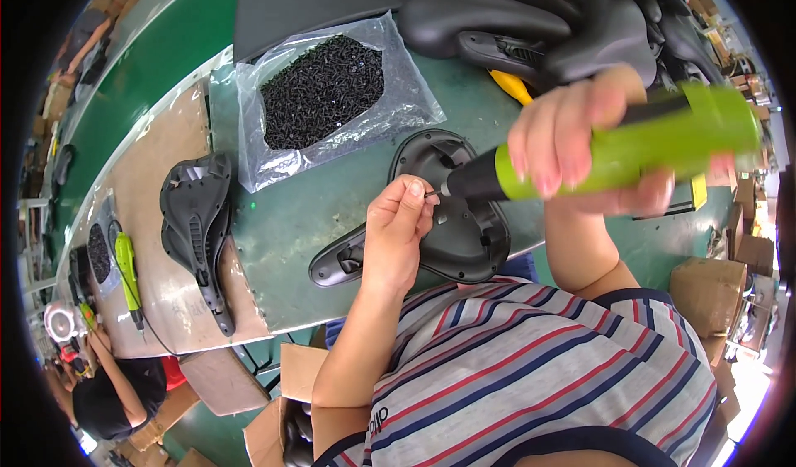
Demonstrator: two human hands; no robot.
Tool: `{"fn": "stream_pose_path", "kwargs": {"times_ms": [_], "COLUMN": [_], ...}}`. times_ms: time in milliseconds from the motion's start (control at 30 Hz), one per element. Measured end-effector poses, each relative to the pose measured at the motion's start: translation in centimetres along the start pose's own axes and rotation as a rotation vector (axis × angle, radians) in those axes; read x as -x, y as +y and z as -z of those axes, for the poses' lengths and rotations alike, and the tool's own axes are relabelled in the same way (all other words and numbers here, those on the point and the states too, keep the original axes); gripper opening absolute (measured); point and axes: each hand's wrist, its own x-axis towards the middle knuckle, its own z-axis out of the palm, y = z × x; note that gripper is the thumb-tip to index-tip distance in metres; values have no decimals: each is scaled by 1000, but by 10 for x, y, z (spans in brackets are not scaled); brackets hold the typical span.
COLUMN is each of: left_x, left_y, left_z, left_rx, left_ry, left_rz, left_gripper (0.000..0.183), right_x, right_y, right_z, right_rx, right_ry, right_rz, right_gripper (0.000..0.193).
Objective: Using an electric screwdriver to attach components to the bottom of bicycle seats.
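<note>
My right hand (pixel 572 135) is wrapped round a green and black electric screwdriver (pixel 663 148), blurred by motion and held nearly level with its nose to the left. Thumb and fingers of my left hand (pixel 396 222) are pinched together at the end of the driver's thin dark bit (pixel 433 192); whatever small piece they hold is hidden. Beneath both hands a black bicycle saddle (pixel 464 239) lies underside up, its narrow nose to the left, partly covered by my left hand and wrist. Beyond it lies an opened clear plastic bag (pixel 398 106) with a heap of small black screws (pixel 323 90).
Several black saddles (pixel 485 11) are piled at the far right, near a yellow object (pixel 510 86). Another saddle (pixel 197 227) lies underside up at left. Farther left are a second green screwdriver (pixel 128 272) and another person (pixel 120 388). An open cardboard box (pixel 298 367) stands below the table edge.
</note>
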Motion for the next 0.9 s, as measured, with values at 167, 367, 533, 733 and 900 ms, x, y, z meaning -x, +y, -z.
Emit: {"fn": "stream_pose_path", "kwargs": {"times_ms": [167,367,533,733,900], "left_x": [0,4,2,-4,-4], "left_y": [3,15,14,7,15], "left_z": [-8,-1,0,11,6], "left_rx": [-15,-250,-298,-238,-161], "left_ry": [-7,-95,-225,-345,-316], "left_rz": [130,118,119,102,229], "left_gripper": [24,26,19,19,21], "right_x": [-8,-15,-29,-32,-36], "right_y": [-12,0,17,44,48], "right_z": [-9,10,9,-2,-4], "right_rx": [131,19,-8,124,168], "right_ry": [-267,-144,10,53,33], "right_rz": [-34,-16,-75,-177,-330], "right_gripper": [52,58,54,44,50]}}
